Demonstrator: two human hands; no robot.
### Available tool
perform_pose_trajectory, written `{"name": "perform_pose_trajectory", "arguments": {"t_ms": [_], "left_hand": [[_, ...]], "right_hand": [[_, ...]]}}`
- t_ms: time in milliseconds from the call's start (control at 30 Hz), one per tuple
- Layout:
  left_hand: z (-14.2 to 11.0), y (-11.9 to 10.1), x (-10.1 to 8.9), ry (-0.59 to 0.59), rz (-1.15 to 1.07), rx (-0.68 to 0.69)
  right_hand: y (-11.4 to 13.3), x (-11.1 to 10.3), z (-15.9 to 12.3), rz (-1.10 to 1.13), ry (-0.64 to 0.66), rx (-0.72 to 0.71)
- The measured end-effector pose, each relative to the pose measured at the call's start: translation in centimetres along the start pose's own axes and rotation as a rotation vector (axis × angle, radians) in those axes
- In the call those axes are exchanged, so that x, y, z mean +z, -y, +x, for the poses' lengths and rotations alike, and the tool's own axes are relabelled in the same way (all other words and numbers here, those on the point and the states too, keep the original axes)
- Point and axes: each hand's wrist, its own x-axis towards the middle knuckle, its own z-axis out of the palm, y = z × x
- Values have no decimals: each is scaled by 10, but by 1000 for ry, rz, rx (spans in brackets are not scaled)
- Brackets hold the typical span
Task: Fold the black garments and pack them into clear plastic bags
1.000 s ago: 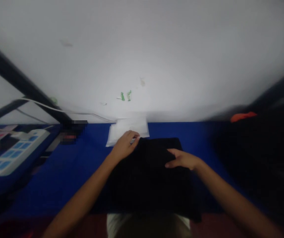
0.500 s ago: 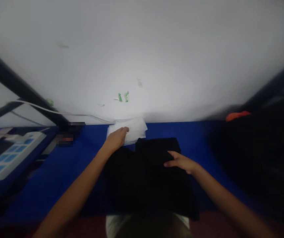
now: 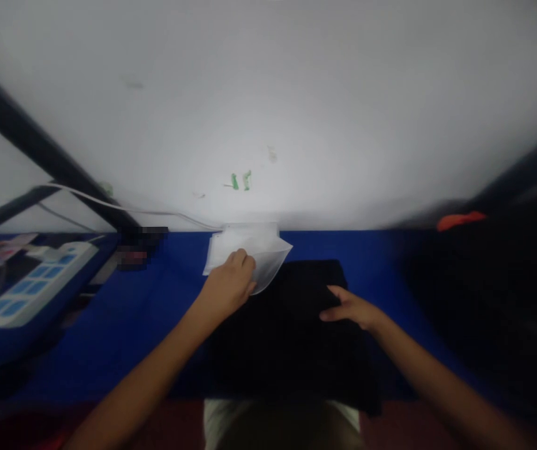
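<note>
My left hand (image 3: 231, 281) is closed on a thin, whitish, see-through plastic bag (image 3: 271, 262), its right corner lifted and bent. Under it lies a stack of the same white bags (image 3: 216, 250) against the wall. A dark black cloth (image 3: 291, 350), perhaps a folded garment, spreads over the table in front of me. At its upper right my right hand (image 3: 355, 307) grips the fabric between thumb and fingers. The cloth's folds are too dark to make out.
A blue-covered table (image 3: 155, 325) meets a white wall (image 3: 343, 125). At left are a power strip (image 3: 38, 284) and a white cable (image 3: 155, 212). A large dark heap (image 3: 493, 300) with an orange piece (image 3: 460, 220) stands at right.
My left hand has pulled a plastic bag toward me from the stack, partly over the black cloth. My right hand stays on the cloth. The view has shifted slightly.
</note>
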Motion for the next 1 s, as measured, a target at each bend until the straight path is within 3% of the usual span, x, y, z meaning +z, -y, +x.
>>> {"name": "perform_pose_trajectory", "arguments": {"t_ms": [133,300,500,667,867,1000], "left_hand": [[-2,-19,-1,24,-7,9],[-8,-29,10,41,-82,5],[-19,-29,22,-144,-199,117],[-19,-42,33,-279,-164,226],[-23,-57,47,-267,-178,396],[-28,-56,42,-149,-203,415]], "right_hand": [[15,24,0,-44,12,-94],[17,45,7,-102,-131,-176],[8,49,6,60,-254,-87],[14,56,4,88,-185,-40],[9,48,17,-79,-118,35],[0,41,25,-74,-117,49]]}}
